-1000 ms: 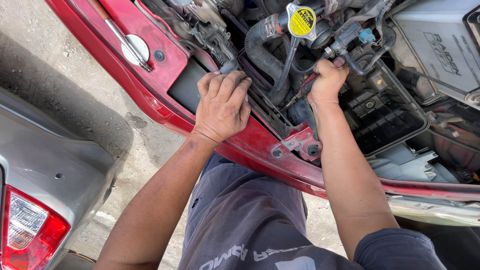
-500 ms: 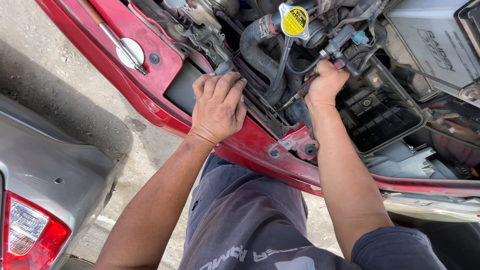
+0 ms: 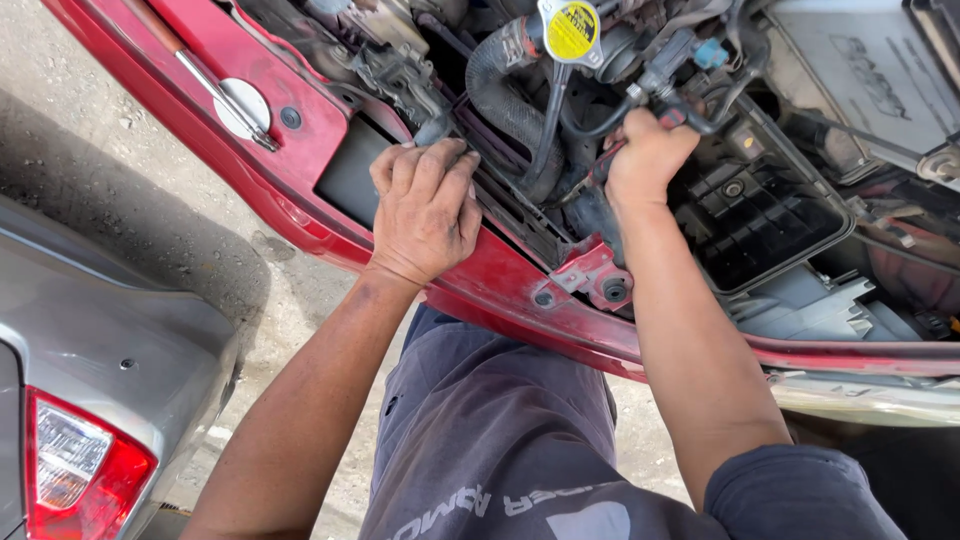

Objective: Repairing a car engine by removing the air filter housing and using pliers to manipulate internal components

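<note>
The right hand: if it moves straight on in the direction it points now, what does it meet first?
Likely the black hoses and connector just beyond the right hand, whose grip is closed on a red-handled tool. The yellow round cap lies off to one side. Depth is unclear.

2 hands point(image 3: 425, 210) point(image 3: 648, 155); 2 cars point(image 3: 240, 80) point(image 3: 90, 360); 1 yellow rad cap point(image 3: 572, 30); 1 black hose point(image 3: 505, 95).

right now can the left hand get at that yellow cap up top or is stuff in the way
Probably yes. The left hand rests on the red front panel, and the yellow cap sits exposed on top with nothing over it. Only the thick black hose lies between them, low enough to reach across.
</note>
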